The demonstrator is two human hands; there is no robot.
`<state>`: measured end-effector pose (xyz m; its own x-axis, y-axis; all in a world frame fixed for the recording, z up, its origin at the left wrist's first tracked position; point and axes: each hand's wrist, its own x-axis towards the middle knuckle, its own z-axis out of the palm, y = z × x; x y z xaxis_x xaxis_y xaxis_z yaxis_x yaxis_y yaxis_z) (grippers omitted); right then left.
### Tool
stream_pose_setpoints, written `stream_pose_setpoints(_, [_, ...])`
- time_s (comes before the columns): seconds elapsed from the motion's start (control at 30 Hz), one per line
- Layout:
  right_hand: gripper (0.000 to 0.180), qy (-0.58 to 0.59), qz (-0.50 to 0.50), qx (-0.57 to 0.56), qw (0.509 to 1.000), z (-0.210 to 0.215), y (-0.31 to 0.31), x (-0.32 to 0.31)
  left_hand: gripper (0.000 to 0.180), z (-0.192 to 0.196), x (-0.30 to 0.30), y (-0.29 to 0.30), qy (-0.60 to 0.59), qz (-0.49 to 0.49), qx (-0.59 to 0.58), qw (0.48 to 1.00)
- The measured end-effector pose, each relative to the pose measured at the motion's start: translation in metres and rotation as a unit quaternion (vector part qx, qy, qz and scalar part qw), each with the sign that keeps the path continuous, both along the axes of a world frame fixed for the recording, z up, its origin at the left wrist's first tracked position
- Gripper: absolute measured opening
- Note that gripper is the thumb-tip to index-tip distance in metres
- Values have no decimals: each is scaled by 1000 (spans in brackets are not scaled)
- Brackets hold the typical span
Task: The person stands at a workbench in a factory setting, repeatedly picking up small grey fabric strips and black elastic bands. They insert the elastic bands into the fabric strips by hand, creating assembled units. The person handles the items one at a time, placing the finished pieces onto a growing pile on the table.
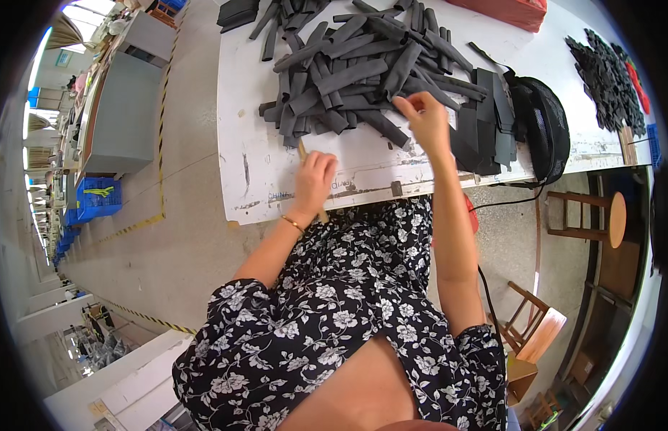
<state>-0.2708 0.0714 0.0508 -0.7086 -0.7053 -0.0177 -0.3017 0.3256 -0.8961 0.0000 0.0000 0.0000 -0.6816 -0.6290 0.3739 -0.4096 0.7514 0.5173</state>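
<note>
Right hand (427, 122) reaches forward to the near edge of the heap of dark grey foam strips (355, 65), its fingers pinched together at the end of one strip; whether it has the strip fully gripped I cannot tell. Left hand (314, 179) rests closer to the body, curled around a thin wooden stick (303, 152) that lies on the white counter (255, 136) and runs back under the palm.

By the look of it, the step in hand is picking a single strip from the heap while the stick is kept ready. The next move would call for drawing that strip clear of its neighbours and bringing it across to the stick.

Just right of the right hand stands a stack of flat black pieces (485, 122), and beyond it a black mesh bag (542, 126). Further right lies a scatter of small black cut shapes (607, 79). Far ahead sits a red box (506, 11). Well off to the left, on the floor, is a blue crate (98, 197).
</note>
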Motion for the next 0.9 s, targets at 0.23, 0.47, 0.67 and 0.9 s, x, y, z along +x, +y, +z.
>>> stream_pose_setpoints(0.23, [14,290,-30,-37,956,-22,-23,24,15,25,24,-45,93,65,-41,993])
stream_pose_setpoints(0.47, [10,-247,118,-258,927,14,42,64,61,44,-58,9,308,-52,702,640])
stream_pose_setpoints(0.67, [29,-300,30,-259,918,17,76,103,37,51,-87,37,419,-61,749,510])
stream_pose_setpoints(0.9, [15,-290,-94,-255,918,4,85,119,31,57,-80,46,411,70,672,612])
